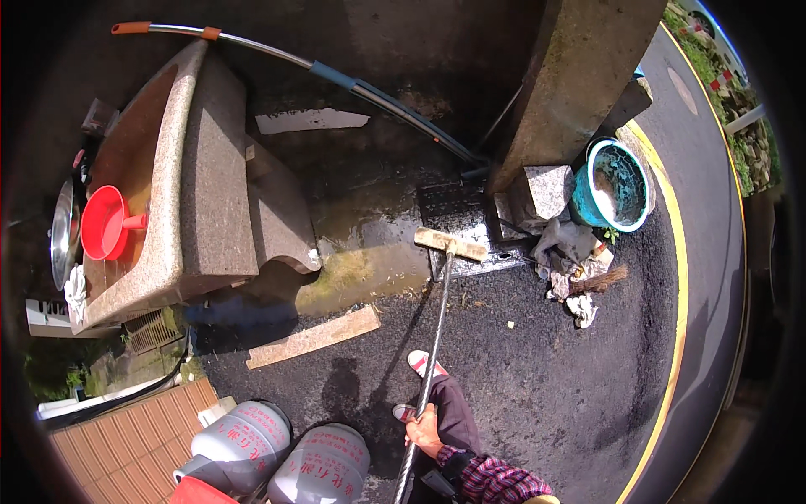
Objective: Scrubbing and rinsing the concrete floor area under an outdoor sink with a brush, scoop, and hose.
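My right hand (pixel 425 433) is closed round the pole of a long-handled floor brush (pixel 442 323). That pole is patterned in dark and light and runs away from me to a pale, flat head. The brush head (pixel 451 244) rests at the near part of a wet, dark drain grate (pixel 453 202), beside soaked, muddy ground. A plaid sleeve covers my right forearm, which comes in from the lower right. My left hand is out of view. The bristles under the head are hidden.
Left stands a stone sink (pixel 214 168) holding a red dipper (pixel 105 223). A telescopic pole (pixel 336 77) leans across the back. A plank (pixel 315 338) and grey gas cylinders (pixel 319 466) lie nearer. Right are a teal bucket (pixel 611 185), rags (pixel 571 244) and a concrete pillar (pixel 571 84).
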`<state>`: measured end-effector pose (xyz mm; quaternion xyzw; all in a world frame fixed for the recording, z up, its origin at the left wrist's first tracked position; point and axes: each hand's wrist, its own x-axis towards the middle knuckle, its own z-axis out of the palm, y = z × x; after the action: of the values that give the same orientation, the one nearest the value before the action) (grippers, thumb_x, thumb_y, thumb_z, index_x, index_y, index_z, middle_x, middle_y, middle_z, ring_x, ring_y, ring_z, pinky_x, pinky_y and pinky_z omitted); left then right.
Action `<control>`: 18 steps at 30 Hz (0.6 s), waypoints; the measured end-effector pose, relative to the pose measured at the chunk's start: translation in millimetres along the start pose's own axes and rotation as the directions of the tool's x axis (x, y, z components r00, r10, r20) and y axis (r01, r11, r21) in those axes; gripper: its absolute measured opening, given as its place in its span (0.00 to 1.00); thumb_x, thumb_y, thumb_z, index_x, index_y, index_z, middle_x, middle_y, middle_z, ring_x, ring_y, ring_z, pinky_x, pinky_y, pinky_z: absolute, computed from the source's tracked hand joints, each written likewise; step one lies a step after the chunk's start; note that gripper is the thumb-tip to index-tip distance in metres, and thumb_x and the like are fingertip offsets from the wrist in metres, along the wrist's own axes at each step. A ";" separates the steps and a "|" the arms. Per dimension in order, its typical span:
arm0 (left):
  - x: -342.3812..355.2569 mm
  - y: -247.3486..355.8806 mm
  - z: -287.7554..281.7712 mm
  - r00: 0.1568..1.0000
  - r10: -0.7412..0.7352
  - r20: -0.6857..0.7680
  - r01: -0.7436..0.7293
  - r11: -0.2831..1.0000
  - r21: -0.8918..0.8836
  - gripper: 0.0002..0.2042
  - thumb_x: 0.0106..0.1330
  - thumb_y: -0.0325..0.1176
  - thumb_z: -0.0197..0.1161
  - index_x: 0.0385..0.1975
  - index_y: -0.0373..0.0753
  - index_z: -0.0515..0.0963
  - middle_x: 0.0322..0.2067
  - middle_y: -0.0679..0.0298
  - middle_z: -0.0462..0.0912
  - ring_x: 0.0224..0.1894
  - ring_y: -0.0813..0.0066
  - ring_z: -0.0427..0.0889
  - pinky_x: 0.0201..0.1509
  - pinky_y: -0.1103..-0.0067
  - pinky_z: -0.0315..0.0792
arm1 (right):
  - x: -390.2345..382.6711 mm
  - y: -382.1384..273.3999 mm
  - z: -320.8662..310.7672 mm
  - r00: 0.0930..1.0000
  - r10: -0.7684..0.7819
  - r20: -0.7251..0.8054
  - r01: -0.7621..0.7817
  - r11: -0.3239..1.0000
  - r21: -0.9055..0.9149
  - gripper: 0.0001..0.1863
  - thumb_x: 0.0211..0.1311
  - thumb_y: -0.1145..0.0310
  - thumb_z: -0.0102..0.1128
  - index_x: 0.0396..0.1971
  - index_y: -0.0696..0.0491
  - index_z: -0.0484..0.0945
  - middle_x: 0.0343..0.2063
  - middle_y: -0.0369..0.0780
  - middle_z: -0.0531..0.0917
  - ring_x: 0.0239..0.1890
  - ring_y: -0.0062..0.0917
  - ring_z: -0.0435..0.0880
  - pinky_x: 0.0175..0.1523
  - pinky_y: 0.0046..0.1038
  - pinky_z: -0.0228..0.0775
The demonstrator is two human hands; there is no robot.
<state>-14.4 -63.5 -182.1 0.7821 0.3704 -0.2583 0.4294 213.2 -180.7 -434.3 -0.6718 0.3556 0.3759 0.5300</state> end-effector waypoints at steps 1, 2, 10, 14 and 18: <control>5.0 1.1 3.2 0.999 0.030 -0.018 -0.030 0.999 0.016 0.13 0.60 0.39 0.50 0.26 0.33 0.70 0.11 0.59 0.61 0.15 0.74 0.59 0.18 0.75 0.57 | 14.1 -18.1 -0.3 1.000 -0.015 -0.014 0.015 1.000 0.000 0.11 0.45 0.78 0.43 0.28 0.60 0.52 0.11 0.42 0.68 0.07 0.28 0.71 0.08 0.28 0.65; 17.0 2.7 10.5 0.995 0.084 -0.047 -0.082 0.996 0.044 0.13 0.60 0.39 0.50 0.26 0.33 0.70 0.11 0.59 0.61 0.15 0.74 0.59 0.18 0.75 0.56 | 38.4 -44.7 2.0 0.999 -0.027 -0.023 0.027 1.000 0.002 0.12 0.46 0.78 0.44 0.29 0.61 0.53 0.11 0.43 0.68 0.07 0.28 0.71 0.08 0.28 0.65; 48.8 16.2 54.0 0.995 -0.094 0.022 0.094 0.995 0.020 0.14 0.60 0.39 0.51 0.20 0.34 0.68 0.10 0.59 0.61 0.14 0.75 0.59 0.18 0.74 0.57 | 115.9 -87.4 -17.7 0.989 -0.145 -0.033 0.144 0.989 -0.045 0.10 0.47 0.74 0.45 0.29 0.58 0.57 0.10 0.39 0.67 0.08 0.24 0.69 0.09 0.26 0.61; 0.1 7.2 14.6 0.998 -0.025 -0.057 0.025 1.000 0.006 0.15 0.60 0.39 0.50 0.19 0.34 0.68 0.10 0.59 0.61 0.14 0.75 0.59 0.18 0.74 0.57 | 4.9 10.9 16.5 0.998 0.066 -0.014 -0.065 0.997 0.045 0.13 0.46 0.78 0.43 0.32 0.59 0.52 0.09 0.40 0.67 0.06 0.27 0.69 0.07 0.28 0.63; 19.5 1.1 18.1 0.994 -0.022 -0.107 0.024 0.999 0.023 0.15 0.60 0.39 0.50 0.19 0.34 0.67 0.10 0.58 0.62 0.14 0.74 0.59 0.17 0.74 0.57 | 37.8 -27.0 26.9 0.999 -0.005 -0.033 0.005 1.000 -0.003 0.17 0.42 0.79 0.45 0.32 0.63 0.51 0.10 0.43 0.68 0.07 0.28 0.71 0.10 0.29 0.65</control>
<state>-3.5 -72.5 -204.7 0.7958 0.3986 -0.2254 0.3963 251.0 -152.4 -459.8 -0.6797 0.3620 0.3640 0.5238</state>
